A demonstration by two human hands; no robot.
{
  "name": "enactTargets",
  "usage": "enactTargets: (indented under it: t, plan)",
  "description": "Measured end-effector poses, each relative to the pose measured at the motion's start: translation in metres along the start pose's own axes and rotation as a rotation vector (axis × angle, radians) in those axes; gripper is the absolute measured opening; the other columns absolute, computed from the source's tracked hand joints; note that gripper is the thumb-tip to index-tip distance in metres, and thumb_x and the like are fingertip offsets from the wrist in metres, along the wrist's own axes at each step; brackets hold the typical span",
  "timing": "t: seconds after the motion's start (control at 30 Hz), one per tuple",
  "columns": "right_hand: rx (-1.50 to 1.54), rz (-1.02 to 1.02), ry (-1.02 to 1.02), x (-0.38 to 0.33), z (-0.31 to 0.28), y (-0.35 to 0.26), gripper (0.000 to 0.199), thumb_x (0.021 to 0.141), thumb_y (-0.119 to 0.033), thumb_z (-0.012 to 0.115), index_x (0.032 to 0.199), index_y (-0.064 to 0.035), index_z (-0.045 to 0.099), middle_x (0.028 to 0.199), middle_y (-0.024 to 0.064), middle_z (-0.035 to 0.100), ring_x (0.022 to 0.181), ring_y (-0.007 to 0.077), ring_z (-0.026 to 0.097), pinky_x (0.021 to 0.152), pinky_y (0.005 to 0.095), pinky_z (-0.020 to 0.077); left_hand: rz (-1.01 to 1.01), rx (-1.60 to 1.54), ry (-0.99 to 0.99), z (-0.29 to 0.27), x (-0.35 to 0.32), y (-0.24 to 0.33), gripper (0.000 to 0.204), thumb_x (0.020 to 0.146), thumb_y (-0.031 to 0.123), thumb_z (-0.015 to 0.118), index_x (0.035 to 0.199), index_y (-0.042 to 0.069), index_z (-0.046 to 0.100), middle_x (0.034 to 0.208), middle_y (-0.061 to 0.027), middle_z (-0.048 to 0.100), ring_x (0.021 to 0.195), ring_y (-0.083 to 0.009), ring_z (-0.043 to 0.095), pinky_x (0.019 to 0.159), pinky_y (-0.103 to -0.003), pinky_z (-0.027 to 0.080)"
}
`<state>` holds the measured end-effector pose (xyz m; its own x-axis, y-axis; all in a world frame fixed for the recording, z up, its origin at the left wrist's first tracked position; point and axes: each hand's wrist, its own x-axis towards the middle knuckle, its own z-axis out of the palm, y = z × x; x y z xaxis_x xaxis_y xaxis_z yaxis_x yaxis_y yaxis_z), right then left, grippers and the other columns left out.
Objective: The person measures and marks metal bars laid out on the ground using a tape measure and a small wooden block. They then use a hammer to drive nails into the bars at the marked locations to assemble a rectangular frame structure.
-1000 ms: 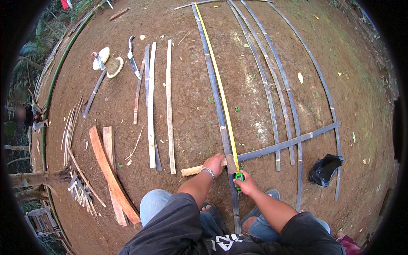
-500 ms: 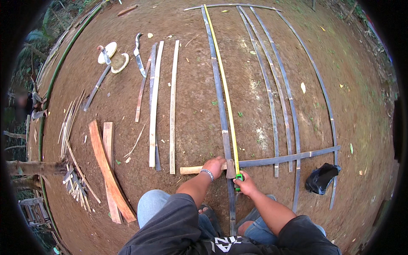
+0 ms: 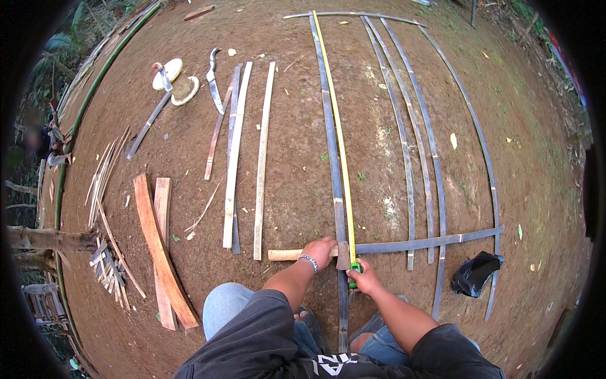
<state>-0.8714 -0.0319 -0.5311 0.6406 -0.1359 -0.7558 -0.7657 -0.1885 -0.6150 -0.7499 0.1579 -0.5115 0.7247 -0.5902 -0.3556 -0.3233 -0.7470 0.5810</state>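
My left hand (image 3: 320,251), a bracelet at its wrist, is closed round the wooden handle of a hatchet (image 3: 284,254) close to its metal head. That head rests over a long dark bamboo strip (image 3: 334,164) running away from me. In my right hand (image 3: 366,276) is a green and black tape measure (image 3: 355,273), just right of the hatchet head. Its yellow blade (image 3: 339,136) stretches along the strip's right side up to the far crosspiece (image 3: 360,14). A near bamboo crosspiece (image 3: 429,242) extends rightward from beside my hands, across other long strips.
Several more bamboo strips (image 3: 435,151) lie lengthwise to the right, near a black plastic bag (image 3: 475,275). On the left are pale wooden slats (image 3: 238,151), a curved brown plank (image 3: 161,246), a machete (image 3: 213,82), a spool-shaped object (image 3: 184,90) and a pile of offcuts (image 3: 110,275).
The whole view has shifted slightly, with the far ends of the strips moving right. Both hands keep their hold on the hatchet and the tape measure, nearly in place.
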Motion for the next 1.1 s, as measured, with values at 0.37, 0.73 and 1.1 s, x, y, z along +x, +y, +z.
enactTargets:
  t: [0.37,0.73,1.1]
  plan:
    - [-0.006,-0.042,0.008,-0.001,-0.006,-0.011,0.069,0.08,-0.028,0.074,0.138,-0.0008,0.047,0.114,0.0175,0.064,0.1,0.0242,0.063,0.088,0.0359,0.0502,0.01,-0.026,0.004,-0.017,-0.002,0.006,0.035,0.076,0.012,0.068,0.11,0.008,0.061,0.111,-0.0129,0.06,0.104,-0.0349,0.062,0.09,-0.045,0.051]
    - [0.072,-0.018,-0.022,0.001,0.002,-0.008,0.068,0.081,-0.029,0.074,0.137,-0.001,0.047,0.111,0.0147,0.065,0.096,0.0218,0.063,0.083,0.0348,0.0513,-0.05,0.014,0.093,-0.012,0.0,-0.004,0.032,0.077,0.016,0.064,0.108,0.006,0.06,0.112,-0.0165,0.062,0.104,-0.0366,0.062,0.09,-0.046,0.05]
    - [0.075,0.075,-0.04,-0.013,0.005,-0.036,0.066,0.082,-0.031,0.074,0.138,-0.0083,0.047,0.1,0.0127,0.065,0.081,0.0212,0.063,0.066,0.0364,0.054,-0.2,0.019,0.149,-0.026,0.014,-0.009,0.032,0.078,0.02,0.063,0.107,0.007,0.06,0.109,-0.0202,0.064,0.101,-0.0392,0.063,0.089,-0.048,0.051]
